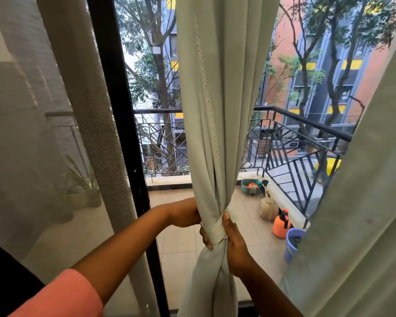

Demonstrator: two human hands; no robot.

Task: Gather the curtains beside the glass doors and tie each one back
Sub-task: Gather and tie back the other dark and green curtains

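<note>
A pale grey-green curtain [217, 88] hangs in front of the glass door and is bunched into a narrow waist low down. A band of the same cloth [215, 232] is wrapped around that waist. My left hand [185, 213] grips the gathered cloth from the left, just above the band. My right hand [232, 245] is closed around the band from the right, thumb up along it and fingers showing on the far side. A second pale curtain [361, 202] hangs loose at the right edge.
A sheer net curtain [44, 133] covers the left side, beside the black door frame [121, 110]. Beyond the glass is a tiled balcony with a black railing [306, 143], an orange sprayer [281, 225], a blue bucket [293, 243] and a teal basin [249, 186].
</note>
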